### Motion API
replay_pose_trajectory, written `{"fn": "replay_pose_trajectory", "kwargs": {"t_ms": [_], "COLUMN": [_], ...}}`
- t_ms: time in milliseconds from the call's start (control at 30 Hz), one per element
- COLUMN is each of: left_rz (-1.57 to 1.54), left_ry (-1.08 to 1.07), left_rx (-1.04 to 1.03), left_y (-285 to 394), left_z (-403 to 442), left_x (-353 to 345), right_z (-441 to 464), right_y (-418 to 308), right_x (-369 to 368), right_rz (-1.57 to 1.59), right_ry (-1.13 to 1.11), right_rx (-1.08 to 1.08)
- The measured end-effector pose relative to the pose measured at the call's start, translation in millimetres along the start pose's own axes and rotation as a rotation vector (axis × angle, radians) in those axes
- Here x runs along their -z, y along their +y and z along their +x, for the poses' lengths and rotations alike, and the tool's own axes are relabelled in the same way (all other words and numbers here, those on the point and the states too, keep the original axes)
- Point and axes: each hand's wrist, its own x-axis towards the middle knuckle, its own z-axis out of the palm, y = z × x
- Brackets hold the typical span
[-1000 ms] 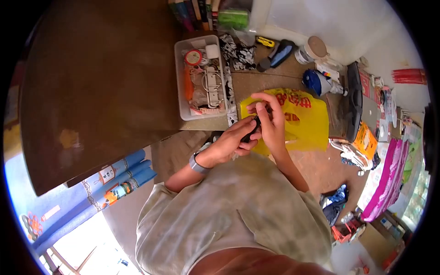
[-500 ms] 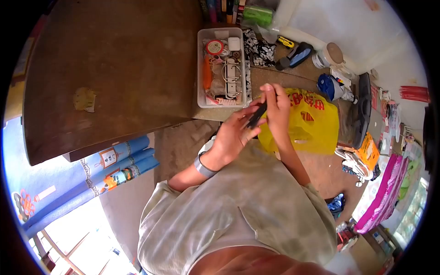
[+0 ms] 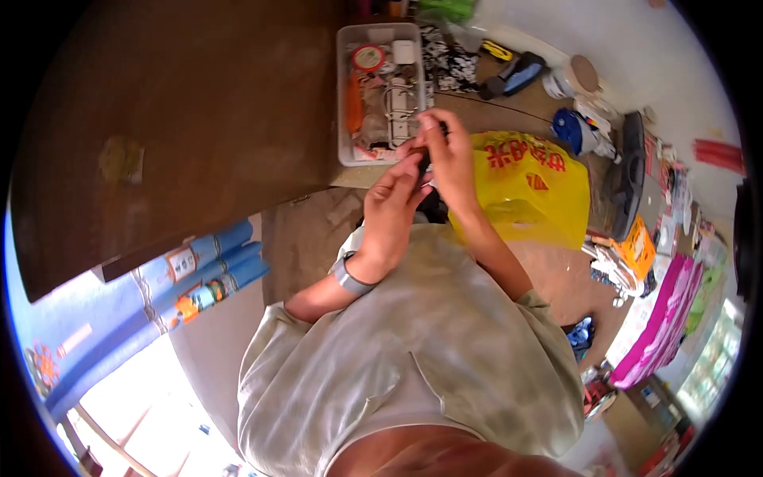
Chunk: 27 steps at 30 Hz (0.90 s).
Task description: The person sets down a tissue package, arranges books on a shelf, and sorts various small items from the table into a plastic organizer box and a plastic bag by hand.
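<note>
A slim black object (image 3: 424,161), its kind unclear, is held between my two hands in front of my chest. My left hand (image 3: 388,195), with a grey band on the wrist, closes its fingers around the lower part. From the right side, my right hand (image 3: 450,159) grips the upper part, thumb laid along it. The fingers cover much of the object. Just beyond the hands stands a clear plastic box (image 3: 343,103) holding a round red-rimmed tin (image 3: 368,58), an orange item (image 3: 354,103) and white cable (image 3: 391,99). Beside my right forearm lies a yellow plastic bag (image 3: 532,195).
A brown wooden panel (image 3: 214,103) fills the left. Along the back are a black-and-white patterned cloth (image 3: 449,60), a yellow cutter (image 3: 497,50), a blue-and-black item (image 3: 520,75) and a lidded jar (image 3: 572,77). A blue curtain (image 3: 207,270) hangs lower left.
Both hands have moved slightly up and left in view, closer to the box. My left fingers have closed further around the black object. The whole view has shifted a little.
</note>
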Motion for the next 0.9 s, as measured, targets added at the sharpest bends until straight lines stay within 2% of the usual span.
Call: {"fn": "replay_pose_trajectory", "kwargs": {"t_ms": [67,200,267,333,400,467,533,600,633,733,800,900], "left_rz": [0.172,0.197,0.162,0.054,0.039,-0.013,-0.020,-0.022,0.046,0.210,0.292,0.368], "left_ry": [-0.031,0.078,0.140,0.091,0.112,0.131,0.118,0.103,0.127,0.180,0.212,0.174], "left_rx": [-0.104,-0.263,-0.281,-0.306,-0.321,-0.315,-0.335,-0.346,-0.392,-0.453,-0.468,-0.570], "left_y": [-9,-14,-15,-16,-14,-7,-10,-9,-4,10,12,13], "left_z": [0,16,22,28,28,29,32,34,35,34,38,42], "left_x": [3,5,4,8,8,8,14,17,16,21,30,43], "right_z": [4,3,-1,-1,0,6,10,18,26,66,98,145], "right_y": [-13,-15,-19,-22,-13,-11,-15,-20,-23,-26,-25,-5], "right_x": [-6,-18,-23,-23,-13,-4,-5,-7,-10,-24,-35,-55], "right_rz": [0.124,0.166,0.222,0.415,0.372,0.090,0.113,0.053,0.056,0.009,-0.016,-0.170], "right_ry": [0.036,-0.013,0.008,-0.056,-0.132,-0.308,-0.302,-0.390,-0.384,-0.421,-0.514,-0.514], "right_rx": [-0.013,-0.036,-0.061,-0.132,-0.109,-0.152,-0.180,-0.228,-0.227,-0.404,-0.386,-0.448]}}
